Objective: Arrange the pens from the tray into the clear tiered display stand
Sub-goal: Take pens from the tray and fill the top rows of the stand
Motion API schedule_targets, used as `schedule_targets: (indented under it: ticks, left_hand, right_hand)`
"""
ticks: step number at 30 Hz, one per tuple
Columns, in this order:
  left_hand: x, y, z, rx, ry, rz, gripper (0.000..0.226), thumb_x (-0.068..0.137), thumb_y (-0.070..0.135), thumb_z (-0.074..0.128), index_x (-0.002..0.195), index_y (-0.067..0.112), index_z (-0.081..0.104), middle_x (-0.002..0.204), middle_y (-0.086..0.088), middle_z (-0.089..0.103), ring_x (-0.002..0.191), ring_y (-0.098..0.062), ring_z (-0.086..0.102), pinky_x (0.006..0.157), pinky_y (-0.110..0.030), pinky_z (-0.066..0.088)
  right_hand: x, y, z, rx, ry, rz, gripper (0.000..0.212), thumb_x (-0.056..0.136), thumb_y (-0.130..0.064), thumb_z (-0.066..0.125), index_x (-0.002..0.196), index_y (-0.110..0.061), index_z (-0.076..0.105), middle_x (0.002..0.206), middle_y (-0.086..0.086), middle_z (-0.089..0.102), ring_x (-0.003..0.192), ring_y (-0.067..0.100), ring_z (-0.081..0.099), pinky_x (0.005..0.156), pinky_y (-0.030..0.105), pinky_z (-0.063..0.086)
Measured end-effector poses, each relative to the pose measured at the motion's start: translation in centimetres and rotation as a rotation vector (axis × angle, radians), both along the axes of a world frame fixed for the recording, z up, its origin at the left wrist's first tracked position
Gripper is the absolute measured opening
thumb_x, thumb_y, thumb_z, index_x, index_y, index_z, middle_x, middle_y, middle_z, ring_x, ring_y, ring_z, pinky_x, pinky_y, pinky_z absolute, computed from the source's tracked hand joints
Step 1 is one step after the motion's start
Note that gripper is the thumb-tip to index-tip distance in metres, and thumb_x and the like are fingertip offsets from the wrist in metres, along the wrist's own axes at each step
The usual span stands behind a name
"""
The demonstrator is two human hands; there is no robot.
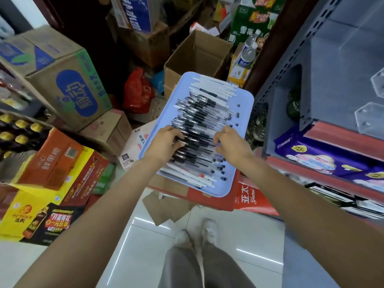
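A light blue tray (243, 104) rests on red boxes in the middle of the view, filled with several pens (205, 113), black-grip ones in the middle and white ones at the far and near ends. My left hand (164, 142) lies over the left ends of the black pens, fingers curled into them. My right hand (230, 142) curls its fingers onto the right part of the same pens. The clear tiered display stand (369, 119) sits on the grey shelf at the right, only partly visible.
A grey metal shelf unit (291, 96) with purple packs (324, 154) stands at the right. Cardboard boxes (68, 80) and drink cartons (52, 163) crowd the left and back. An open brown box (197, 53) stands behind the tray. My feet (197, 235) stand on white tile floor.
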State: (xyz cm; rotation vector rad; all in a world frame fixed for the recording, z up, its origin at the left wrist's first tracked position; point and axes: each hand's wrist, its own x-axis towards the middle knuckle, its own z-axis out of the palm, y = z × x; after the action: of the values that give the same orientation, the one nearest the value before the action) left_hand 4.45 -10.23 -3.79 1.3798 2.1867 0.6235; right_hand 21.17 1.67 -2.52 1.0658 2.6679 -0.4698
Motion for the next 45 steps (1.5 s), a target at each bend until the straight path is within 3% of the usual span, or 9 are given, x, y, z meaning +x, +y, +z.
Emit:
schedule_targets:
  ticks: [4,12,15,21,28,31,36,40,45]
  left_hand:
    - [-0.3,0.0,1.0,-0.005,-0.001,0.013,0.015,0.088,0.016,0.063,0.099,0.006,0.061,0.098,-0.001,0.049,0.075,-0.016,0.046,0.063,-0.014,0.025]
    - [-0.3,-0.2,4.8,0.285,-0.674,0.216,0.003,0.088,0.011,0.063,0.087,0.009,0.061,0.084,-0.005,0.065,0.074,-0.007,0.066,0.071,-0.015,0.05]
    - [0.6,1.2,7.5,0.383,-0.774,0.239,0.003,0.089,0.007,0.06,0.086,0.008,0.061,0.079,-0.006,0.065,0.066,-0.003,0.066,0.068,-0.013,0.051]
    - [4.3,6.1,13.3,0.531,-0.952,0.254,0.016,0.09,0.012,0.059,0.1,0.001,0.062,0.077,-0.002,0.064,0.066,-0.003,0.064,0.068,-0.013,0.05]
    - [11.9,12.3,19.4,0.475,-0.58,-0.107,0.04,0.089,0.034,0.06,0.075,-0.003,0.064,0.081,-0.032,0.058,0.077,-0.025,0.055,0.083,-0.051,0.048]
    - [15.6,15.0,22.2,0.499,-0.359,-0.259,0.029,0.095,0.027,0.051,0.076,0.01,0.063,0.087,-0.018,0.066,0.087,-0.034,0.063,0.084,-0.044,0.049]
    - [23.0,19.7,26.6,0.44,0.058,-0.574,0.017,0.098,0.023,0.045,0.083,0.016,0.049,0.069,0.008,0.055,0.065,-0.01,0.053,0.057,-0.018,0.035]
    - [28.0,23.2,28.4,0.402,0.126,-0.652,0.018,0.097,0.027,0.048,0.079,0.024,0.048,0.068,0.014,0.055,0.066,-0.008,0.054,0.059,-0.013,0.038]
    - [32.6,26.7,29.0,0.448,0.219,-0.614,0.02,0.097,0.03,0.047,0.078,0.029,0.053,0.071,0.006,0.052,0.074,-0.019,0.05,0.064,-0.03,0.034]
  right_hand:
    - [0.0,0.0,0.2,-0.022,0.013,-0.015,0.018,0.094,-0.004,0.045,0.107,-0.003,0.058,0.111,0.013,0.047,0.1,0.031,0.05,0.083,0.049,0.049]
    - [1.0,-0.4,4.1,-0.341,0.405,-0.245,0.012,0.096,-0.017,0.052,0.103,-0.01,0.058,0.106,0.007,0.063,0.098,0.023,0.059,0.085,0.032,0.046]
    - [1.6,-0.6,6.7,-0.416,0.546,-0.257,0.005,0.094,-0.018,0.055,0.096,-0.013,0.055,0.097,0.004,0.064,0.097,0.021,0.061,0.091,0.035,0.047]
    - [4.3,0.3,13.1,-0.523,0.933,-0.385,0.009,0.094,-0.006,0.053,0.088,-0.014,0.053,0.083,0.006,0.068,0.067,0.015,0.065,0.072,0.032,0.058]
    - [10.6,3.5,17.8,-0.265,1.063,-0.488,0.015,0.085,-0.013,0.066,0.075,-0.016,0.055,0.073,0.001,0.069,0.066,0.014,0.067,0.074,0.032,0.053]
    - [15.2,5.8,20.2,-0.061,1.053,-0.502,0.01,0.085,-0.02,0.067,0.091,-0.017,0.059,0.085,-0.007,0.063,0.078,0.007,0.06,0.071,0.014,0.045]
    - [23.5,9.9,24.6,-0.152,1.293,-0.474,0.034,0.092,-0.011,0.055,0.122,-0.027,0.052,0.092,-0.004,0.065,0.074,0.004,0.064,0.06,0.013,0.049]
    - [28.6,13.5,26.4,-0.218,1.403,-0.434,0.02,0.089,0.004,0.054,0.107,0.0,0.059,0.082,0.005,0.066,0.062,0.0,0.065,0.062,0.01,0.05]
    - [33.9,17.5,26.7,-0.269,1.454,-0.443,0.017,0.086,0.005,0.057,0.079,-0.01,0.057,0.066,-0.004,0.069,0.062,0.005,0.068,0.063,0.012,0.052]
